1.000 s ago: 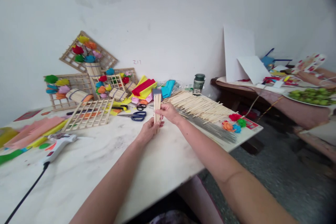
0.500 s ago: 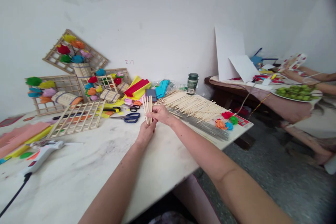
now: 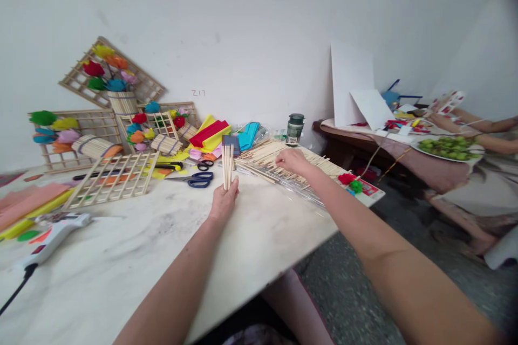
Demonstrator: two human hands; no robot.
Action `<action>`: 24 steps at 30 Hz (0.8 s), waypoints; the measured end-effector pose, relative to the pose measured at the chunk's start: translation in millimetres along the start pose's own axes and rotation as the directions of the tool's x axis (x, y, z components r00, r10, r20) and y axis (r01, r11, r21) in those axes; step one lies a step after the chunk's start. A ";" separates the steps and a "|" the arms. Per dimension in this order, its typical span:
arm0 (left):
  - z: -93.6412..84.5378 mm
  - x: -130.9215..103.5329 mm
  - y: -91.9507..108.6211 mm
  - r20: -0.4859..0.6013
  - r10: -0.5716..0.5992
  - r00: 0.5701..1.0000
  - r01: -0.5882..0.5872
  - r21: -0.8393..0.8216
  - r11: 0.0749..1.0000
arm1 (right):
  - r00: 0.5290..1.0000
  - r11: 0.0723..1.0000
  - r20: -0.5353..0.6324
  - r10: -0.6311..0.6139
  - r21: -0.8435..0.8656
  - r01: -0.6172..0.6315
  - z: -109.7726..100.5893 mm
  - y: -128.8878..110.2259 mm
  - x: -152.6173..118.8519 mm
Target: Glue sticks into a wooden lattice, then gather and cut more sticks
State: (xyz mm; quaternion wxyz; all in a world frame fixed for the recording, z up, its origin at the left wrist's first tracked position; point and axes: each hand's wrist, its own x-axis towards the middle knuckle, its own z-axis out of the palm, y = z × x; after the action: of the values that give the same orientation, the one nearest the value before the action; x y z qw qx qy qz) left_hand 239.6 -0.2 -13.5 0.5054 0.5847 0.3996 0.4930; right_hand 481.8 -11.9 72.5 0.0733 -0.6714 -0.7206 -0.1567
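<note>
A small bundle of wooden sticks stands upright in my left hand, whose fingers are wrapped round its lower end. Over the spread pile of loose sticks is my right hand, its fingers bent together; whatever lies between the fingertips is too small to make out. Thin wires lie along the near side of the pile, partly under my right forearm. Dark blue scissors rest on the table to the left of the bundle.
Stick lattices and paper flowers fill the back left. A glue gun lies at the left. A green-lidded bottle stands by the wall. Another person's arms show at the right, near a plate of green fruit.
My right hand has left the bundle and moved right, over the loose sticks. My left hand still holds the bundle. The view has shifted slightly.
</note>
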 end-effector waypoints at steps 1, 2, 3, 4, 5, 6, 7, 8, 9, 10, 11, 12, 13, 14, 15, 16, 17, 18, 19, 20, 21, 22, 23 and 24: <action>-0.3 0.5 -0.7 -0.002 0.001 1.000 -0.001 0.007 1.000 | 0.999 0.998 0.041 0.002 -0.066 0.000 3.1 2.5 -1.8; -0.4 0.7 -0.8 -0.005 0.001 1.000 0.000 0.012 1.000 | 0.998 0.994 0.066 0.000 -0.105 0.007 6.6 3.5 -3.2; -0.3 0.5 -0.3 -0.004 -0.001 1.000 0.002 0.017 1.000 | 0.997 0.992 0.080 -0.008 -0.126 0.018 10.2 3.3 -4.1; -0.1 -0.1 0.9 0.000 -0.004 1.000 0.004 0.024 1.000 | 0.996 0.990 0.089 -0.021 -0.138 0.033 13.6 2.6 -4.5; 0.2 -1.0 2.5 0.003 -0.006 1.000 0.006 0.031 0.999 | 0.995 0.988 0.097 -0.035 -0.147 0.049 16.7 1.8 -4.6; 0.6 -2.1 4.3 0.007 -0.008 1.000 0.008 0.036 0.999 | 0.993 0.985 0.110 -0.052 -0.155 0.069 19.3 1.1 -4.4; 1.0 -3.2 6.2 0.010 -0.010 1.000 0.009 0.036 0.999 | 0.990 0.982 0.124 -0.069 -0.164 0.089 21.5 0.6 -4.0; 1.3 -4.2 7.9 0.011 -0.011 1.000 0.011 0.030 0.999 | 0.986 0.979 0.140 -0.088 -0.172 0.111 23.4 0.3 -3.7; 1.6 -4.9 9.2 0.013 -0.011 1.000 0.011 0.022 1.000 | 0.983 0.974 0.151 -0.105 -0.182 0.132 25.0 0.2 -3.4; 1.9 -5.4 10.1 0.012 -0.009 1.000 0.009 0.011 1.000 | 0.980 0.969 0.159 -0.121 -0.194 0.151 26.4 0.2 -3.3; 2.1 -5.7 10.6 0.012 -0.007 1.000 0.007 0.003 1.000 | 0.977 0.964 0.166 -0.136 -0.206 0.169 27.7 0.3 -3.2; 2.2 -5.7 10.6 0.010 -0.005 1.000 0.005 -0.002 1.000 | 0.975 0.959 0.172 -0.145 -0.219 0.181 28.9 0.4 -3.3; 2.2 -5.6 10.5 0.006 -0.003 1.000 0.003 -0.003 1.000 | 0.973 0.954 0.178 -0.146 -0.234 0.186 30.0 0.6 -3.4; 2.2 -5.5 10.3 0.004 -0.002 1.000 0.002 -0.003 1.000 | 0.971 0.950 0.185 -0.149 -0.247 0.192 30.8 0.8 -3.5; 2.2 -5.4 10.1 -0.001 -0.002 1.000 0.002 -0.003 1.000 | 0.970 0.946 0.190 -0.152 -0.256 0.198 31.2 1.1 -3.7; 2.3 -5.3 10.0 -0.004 -0.001 1.000 0.001 -0.001 1.000 | 0.969 0.943 0.193 -0.155 -0.264 0.203 31.0 1.4 -3.9; 2.3 -5.4 10.1 -0.005 -0.002 1.000 0.002 0.000 1.000 | 0.969 0.941 0.190 -0.156 -0.271 0.204 30.0 1.7 -4.1; 2.4 -5.6 10.2 -0.007 -0.004 1.000 0.004 -0.001 1.000 | 0.971 0.939 0.178 -0.159 -0.276 0.205 28.0 1.9 -4.3; 2.5 -5.8 10.4 -0.010 -0.008 1.000 0.008 -0.003 1.000 | 0.974 0.939 0.154 -0.165 -0.278 0.203 24.9 1.8 -4.4; 2.6 -6.1 10.7 -0.013 -0.013 1.000 0.013 -0.008 1.000 | 0.979 0.942 0.118 -0.166 -0.274 0.193 20.4 1.3 -4.4; 2.7 -6.3 10.9 -0.016 -0.021 1.000 0.021 -0.016 1.000 | 0.984 0.949 0.068 -0.162 -0.262 0.174 14.7 0.1 -4.1; 2.7 -6.4 11.0 -0.021 -0.031 0.999 0.030 -0.026 0.999 | 0.988 0.960 0.004 -0.155 -0.233 0.152 8.0 -1.9 -3.5; 2.6 -6.6 11.0 -0.024 -0.037 0.999 0.036 -0.032 0.999 | 0.988 0.975 -0.073 -0.138 -0.183 0.123 0.6 -4.8 -2.3; 2.4 -6.6 10.9 -0.022 -0.037 0.999 0.036 -0.034 0.999 | 0.980 0.990 -0.166 -0.107 -0.105 0.090 -6.8 -8.8 -0.5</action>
State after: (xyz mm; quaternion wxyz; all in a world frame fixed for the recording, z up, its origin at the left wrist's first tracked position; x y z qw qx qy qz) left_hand 240.4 -8.8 -3.9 0.5194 0.5631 0.4076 0.4971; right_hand 472.4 -15.0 77.6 0.0944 -0.6216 -0.7356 -0.2520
